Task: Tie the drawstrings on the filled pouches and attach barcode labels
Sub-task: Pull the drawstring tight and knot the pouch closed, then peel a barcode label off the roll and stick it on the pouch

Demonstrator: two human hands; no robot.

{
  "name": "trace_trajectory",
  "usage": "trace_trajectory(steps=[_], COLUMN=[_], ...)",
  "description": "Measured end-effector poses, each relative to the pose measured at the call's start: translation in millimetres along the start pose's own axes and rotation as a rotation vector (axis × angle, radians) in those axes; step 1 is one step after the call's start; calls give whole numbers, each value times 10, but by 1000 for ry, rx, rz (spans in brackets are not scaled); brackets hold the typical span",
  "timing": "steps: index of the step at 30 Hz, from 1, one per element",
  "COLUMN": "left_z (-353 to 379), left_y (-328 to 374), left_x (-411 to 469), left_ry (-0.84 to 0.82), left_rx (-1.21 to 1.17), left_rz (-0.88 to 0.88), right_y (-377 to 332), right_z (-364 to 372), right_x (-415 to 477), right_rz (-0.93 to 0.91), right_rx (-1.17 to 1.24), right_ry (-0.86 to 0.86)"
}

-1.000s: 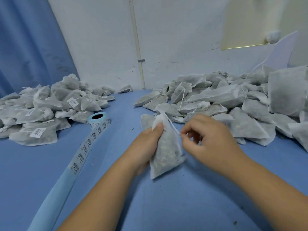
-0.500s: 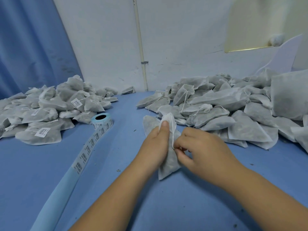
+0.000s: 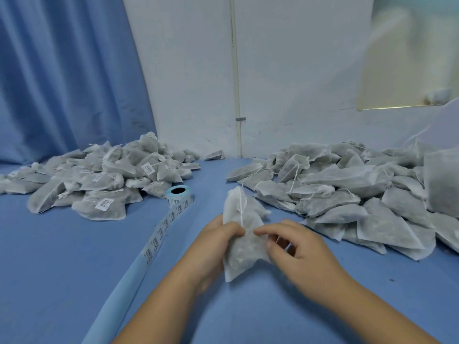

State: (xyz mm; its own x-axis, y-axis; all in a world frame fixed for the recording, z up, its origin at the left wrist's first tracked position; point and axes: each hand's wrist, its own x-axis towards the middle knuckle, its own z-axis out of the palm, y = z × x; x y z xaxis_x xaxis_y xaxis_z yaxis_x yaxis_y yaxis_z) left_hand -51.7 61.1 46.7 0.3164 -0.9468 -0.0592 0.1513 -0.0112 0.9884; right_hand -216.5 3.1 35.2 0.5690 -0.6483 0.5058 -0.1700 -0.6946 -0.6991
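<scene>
**Bare forearms, bare hands**

Seen only from mid-forearm down, on both sides. Along the left forearm (image 3: 161, 306) and right forearm (image 3: 372, 309): uncovered for the whole visible length, right to the bottom edge of the view. Smooth and even, thick near the frame edge and narrowing gently toward the wrists. On the left hand (image 3: 216, 244): rounded back, broad thumb, plump finger joints. On the right hand (image 3: 298, 252): wide, softly domed back, low knuckle ridges, short tapering fingers, faint creases across the finger joints. Soft with blur at the fingertips (image 3: 259, 232) of both; too blurred there to tell nail length or shape.
</scene>
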Motion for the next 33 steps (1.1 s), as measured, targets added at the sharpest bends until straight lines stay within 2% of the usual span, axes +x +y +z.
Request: trace_trajectory(steps=[5, 11, 14, 19, 23, 29, 33], left_z=[-644, -1380, -1600, -1797, -1873, -1948, -1996], left_y=[146, 216, 194, 130, 114, 144, 184], left_x=[-316, -545, -590, -506, -419, -375, -413], left_ry=[267, 590, 676, 671, 616, 655, 683], left_rx=[165, 89, 271, 611, 832, 1138, 1248], left_rz=[49, 118, 151, 209, 251, 305, 284], right_y=[-188, -461, -543, -518, -408, -410, -436], right_z=[347, 974, 1282, 1708, 1834, 1807, 1825], right_x=[122, 436, 647, 716, 599, 560, 544], right_rz=[43, 134, 218, 224, 61, 21, 7], right_rx=[89, 156, 171, 114, -108, -71, -99], right_ry=[-84, -208, -237, -171, -311, -319, -339])
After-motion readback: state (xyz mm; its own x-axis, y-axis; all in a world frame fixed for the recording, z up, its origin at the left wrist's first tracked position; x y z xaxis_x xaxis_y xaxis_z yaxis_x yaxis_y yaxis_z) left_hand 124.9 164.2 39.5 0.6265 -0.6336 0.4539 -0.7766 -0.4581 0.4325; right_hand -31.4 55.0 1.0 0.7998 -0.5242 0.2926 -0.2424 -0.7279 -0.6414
